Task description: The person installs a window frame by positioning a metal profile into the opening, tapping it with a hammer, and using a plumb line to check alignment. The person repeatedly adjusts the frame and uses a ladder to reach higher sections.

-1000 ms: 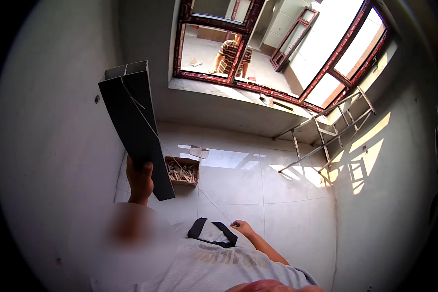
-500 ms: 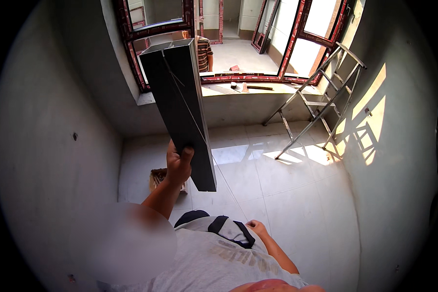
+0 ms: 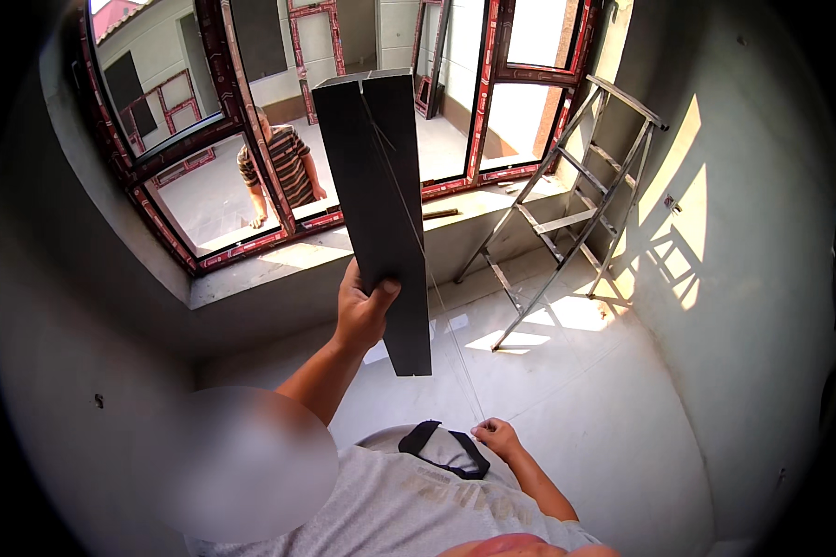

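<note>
My left hand [image 3: 362, 311] grips a long dark grey profile [image 3: 381, 195] near its lower end, thumb across its face. The profile stands almost upright in front of me, with a slot at its upper end. A thin pale string [image 3: 448, 336] comes out of this slot, slants down the face and runs on to my right hand [image 3: 498, 437]. That hand is low, beside my grey shirt, with its fingers pinched on the string's lower part. The fingertips are small in the picture.
A metal stepladder [image 3: 576, 215] stands at the right by the wall. Ahead is a window with red-wrapped frames [image 3: 481, 102] above a sill [image 3: 293, 260]; a bar-shaped tool [image 3: 440, 214] lies there. Beyond the glass, a person in a striped shirt [image 3: 293, 167] leans toward the window.
My view has swung left, showing more of the window and the person outside. The profile now appears farther right and more upright. Both hands keep their hold.
</note>
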Motion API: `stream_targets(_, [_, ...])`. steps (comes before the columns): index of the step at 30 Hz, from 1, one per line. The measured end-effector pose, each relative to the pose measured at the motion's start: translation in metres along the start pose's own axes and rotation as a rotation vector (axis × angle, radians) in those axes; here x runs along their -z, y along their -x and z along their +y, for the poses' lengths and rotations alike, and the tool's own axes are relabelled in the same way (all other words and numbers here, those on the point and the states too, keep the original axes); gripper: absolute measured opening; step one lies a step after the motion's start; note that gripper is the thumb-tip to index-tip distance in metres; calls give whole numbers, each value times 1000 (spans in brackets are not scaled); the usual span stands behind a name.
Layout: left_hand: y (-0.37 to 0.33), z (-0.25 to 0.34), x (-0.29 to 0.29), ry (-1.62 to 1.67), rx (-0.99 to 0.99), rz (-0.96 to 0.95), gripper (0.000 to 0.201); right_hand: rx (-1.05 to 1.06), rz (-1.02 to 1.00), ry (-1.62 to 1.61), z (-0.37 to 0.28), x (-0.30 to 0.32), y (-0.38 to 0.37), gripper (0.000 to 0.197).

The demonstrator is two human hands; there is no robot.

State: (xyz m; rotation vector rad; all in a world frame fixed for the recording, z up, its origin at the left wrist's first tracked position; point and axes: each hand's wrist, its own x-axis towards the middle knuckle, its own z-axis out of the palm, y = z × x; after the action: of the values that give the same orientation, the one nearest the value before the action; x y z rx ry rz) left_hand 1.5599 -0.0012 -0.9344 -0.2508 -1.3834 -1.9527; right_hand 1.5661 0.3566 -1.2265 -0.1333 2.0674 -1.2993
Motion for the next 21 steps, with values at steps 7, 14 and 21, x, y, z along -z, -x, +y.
stream_targets(7, [-165,-96,-37,19,-18,-13,40,21,-117,-181,-50,55,-156,28])
stream_targets(14, [-311,-176,-71,-72,-132,34,34,149,-282,-107,-162,118,-337,28])
stream_targets(21, [-468,-221,-86,-134,-139,91,35,216,-404,-93,-314,174,-470,28])
